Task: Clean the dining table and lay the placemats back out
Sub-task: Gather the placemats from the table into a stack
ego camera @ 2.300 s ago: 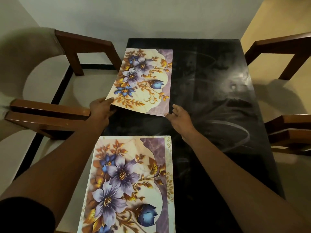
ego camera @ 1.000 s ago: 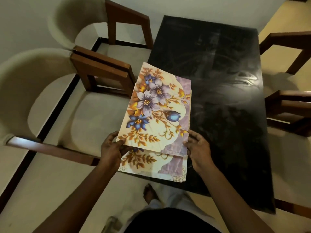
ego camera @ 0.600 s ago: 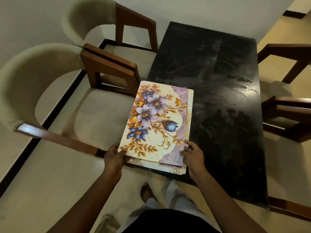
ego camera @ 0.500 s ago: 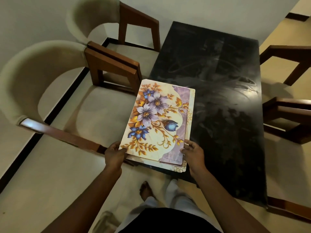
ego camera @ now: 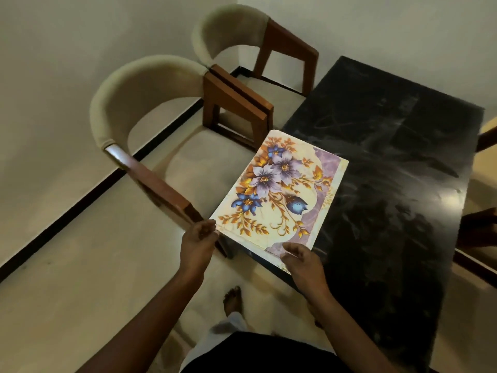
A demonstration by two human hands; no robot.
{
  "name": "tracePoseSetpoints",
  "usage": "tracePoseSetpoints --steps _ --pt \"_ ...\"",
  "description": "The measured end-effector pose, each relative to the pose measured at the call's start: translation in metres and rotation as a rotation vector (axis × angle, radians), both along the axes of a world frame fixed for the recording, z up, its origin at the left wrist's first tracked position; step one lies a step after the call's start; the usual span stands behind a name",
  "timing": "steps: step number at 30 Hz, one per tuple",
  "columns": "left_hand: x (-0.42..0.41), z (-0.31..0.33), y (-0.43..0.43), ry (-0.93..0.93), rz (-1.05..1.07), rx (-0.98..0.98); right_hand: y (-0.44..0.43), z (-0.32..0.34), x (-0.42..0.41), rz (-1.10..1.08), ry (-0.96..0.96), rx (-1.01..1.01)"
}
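Two floral placemats (ego camera: 279, 189), cream with purple and blue flowers, lie stacked at the near left corner of the black marble dining table (ego camera: 390, 184), hanging a little over its edge. My left hand (ego camera: 197, 242) pinches the stack's near left corner. My right hand (ego camera: 302, 261) holds the near right edge, fingers curled on it. Only thin edges of the lower mat show under the top one.
Two cream-upholstered wooden chairs stand left of the table, the near one (ego camera: 150, 125) beside the mats and the far one (ego camera: 242, 41) behind it. Dark wooden chair parts (ego camera: 478, 232) show at the right edge. My bare foot (ego camera: 232, 298) is on the pale floor below.
I carried the far placemat back onto the near one and squared the two into one stack. My view has swung left and both hands stay at the stack's near edge.
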State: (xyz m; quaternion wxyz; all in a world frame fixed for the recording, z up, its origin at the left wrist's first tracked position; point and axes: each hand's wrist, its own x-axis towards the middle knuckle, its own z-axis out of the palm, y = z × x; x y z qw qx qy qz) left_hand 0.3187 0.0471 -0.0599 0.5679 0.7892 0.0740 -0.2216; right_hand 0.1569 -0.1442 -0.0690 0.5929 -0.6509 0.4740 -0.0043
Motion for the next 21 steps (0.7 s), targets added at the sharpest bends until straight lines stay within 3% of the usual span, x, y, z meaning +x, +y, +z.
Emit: tracePoseSetpoints --steps 12,21 --pt "-0.147 0.02 0.07 -0.079 0.323 -0.085 0.042 0.022 -0.027 0.548 -0.184 0.075" --pt "-0.244 0.022 0.167 -0.046 0.608 -0.088 0.139 0.031 -0.055 0.793 -0.164 0.138"
